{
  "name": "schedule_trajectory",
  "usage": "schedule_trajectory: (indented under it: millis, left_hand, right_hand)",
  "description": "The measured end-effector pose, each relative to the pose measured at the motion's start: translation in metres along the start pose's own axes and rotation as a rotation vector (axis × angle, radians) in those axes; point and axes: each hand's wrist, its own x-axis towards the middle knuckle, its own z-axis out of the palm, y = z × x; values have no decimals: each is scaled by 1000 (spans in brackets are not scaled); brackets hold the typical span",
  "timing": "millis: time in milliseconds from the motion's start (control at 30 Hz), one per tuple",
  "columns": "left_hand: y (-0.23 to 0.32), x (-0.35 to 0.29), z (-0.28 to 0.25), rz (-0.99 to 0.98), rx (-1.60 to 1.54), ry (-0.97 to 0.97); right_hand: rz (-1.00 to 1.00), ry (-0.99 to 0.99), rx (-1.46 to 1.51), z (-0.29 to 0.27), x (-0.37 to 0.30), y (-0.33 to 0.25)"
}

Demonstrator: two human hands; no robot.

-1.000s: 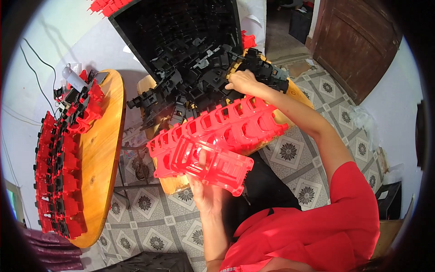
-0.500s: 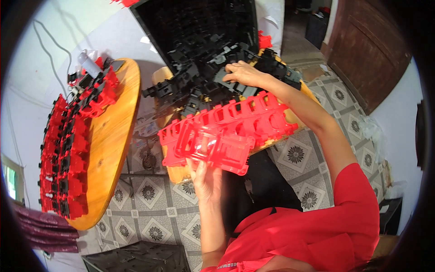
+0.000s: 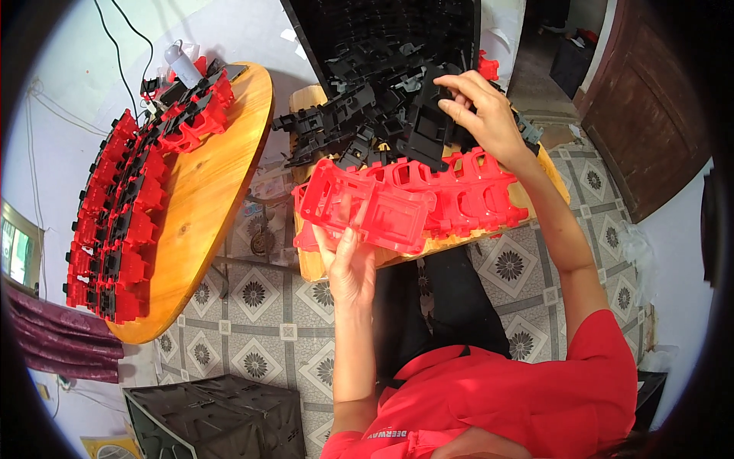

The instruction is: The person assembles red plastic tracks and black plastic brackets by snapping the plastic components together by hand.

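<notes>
My left hand (image 3: 350, 264) grips a red plastic frame (image 3: 371, 208) from below, with the thumb on its near edge. The frame has a rectangular opening at one end and a recessed panel at the other. My right hand (image 3: 489, 115) is closed on a long black plastic part (image 3: 426, 122), fingers and thumb at its upper right edge. That part is tilted over a heap of similar black parts (image 3: 336, 115). Beneath the frame and the black part, a row of red plastic frames (image 3: 478, 195) lies along the near side of a wooden table.
A black crate (image 3: 382, 30) lies tipped behind the heap. On the left, a wooden table (image 3: 206, 183) bears rows of joined red and black parts (image 3: 126, 222) and a grey bottle (image 3: 182, 65). A black crate (image 3: 222, 421) stands on the tiled floor at lower left.
My right hand has come up from the heap with a black part and moved right, nearer to me. My left hand still holds the red frame. The whole view has shifted.
</notes>
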Motion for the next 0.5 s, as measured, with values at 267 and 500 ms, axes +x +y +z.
schedule_trajectory:
  millis: [267,500]
  left_hand:
    - [-7,-2,1,9,40,56]
    - [-9,-3,-2,14,72,55]
  right_hand:
    - [-28,-102,155,-2,-35,-72]
    - [-116,-77,40,20,-62,-99]
